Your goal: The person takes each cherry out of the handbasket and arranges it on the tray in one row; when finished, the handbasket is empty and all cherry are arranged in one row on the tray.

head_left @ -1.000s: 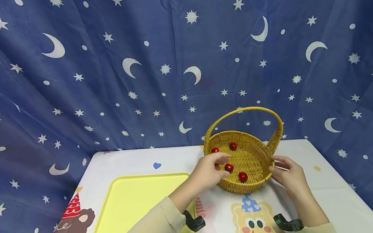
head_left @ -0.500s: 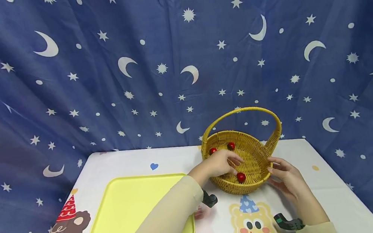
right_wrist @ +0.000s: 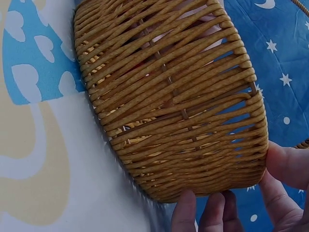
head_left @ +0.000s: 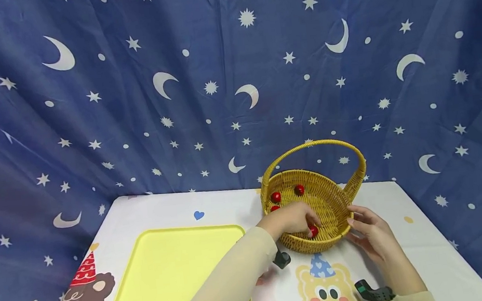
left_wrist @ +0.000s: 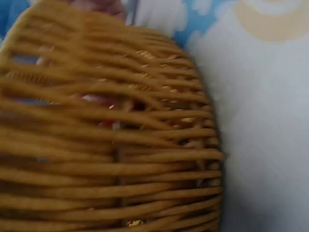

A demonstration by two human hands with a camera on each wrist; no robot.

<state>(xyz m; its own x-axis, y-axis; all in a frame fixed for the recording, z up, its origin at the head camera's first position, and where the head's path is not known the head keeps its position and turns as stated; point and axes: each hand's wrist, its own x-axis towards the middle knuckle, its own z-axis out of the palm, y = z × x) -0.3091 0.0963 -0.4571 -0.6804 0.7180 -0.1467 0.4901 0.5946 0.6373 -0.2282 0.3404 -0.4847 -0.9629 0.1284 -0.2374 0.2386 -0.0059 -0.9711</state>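
A yellow wicker basket [head_left: 330, 212] with a tall arched handle stands at the back right of the table. Inside are several small glossy red fruits that look like cherries [head_left: 299, 190]. My left hand [head_left: 293, 217] reaches over the near-left rim, its fingers bent down around a red cherry [head_left: 313, 231]; whether they pinch it is not clear. At the right side, my right hand [head_left: 373, 232] holds the basket by its rim and outer wall. The right wrist view shows its fingers [right_wrist: 183, 210] against the weave. In the left wrist view, the wicker wall [left_wrist: 145, 164] hides the left fingers.
A yellow rectangular tray [head_left: 178, 273] lies on the left of the table, partly under my left sleeve [head_left: 231, 277]. The white tablecloth [head_left: 228, 202] carries cartoon prints. A blue curtain [head_left: 201, 101] with moons and stars hangs behind.
My left hand has moved right and down, deeper into the basket, from the left cherries to the one near the front. My right hand has stayed at the basket's right side.
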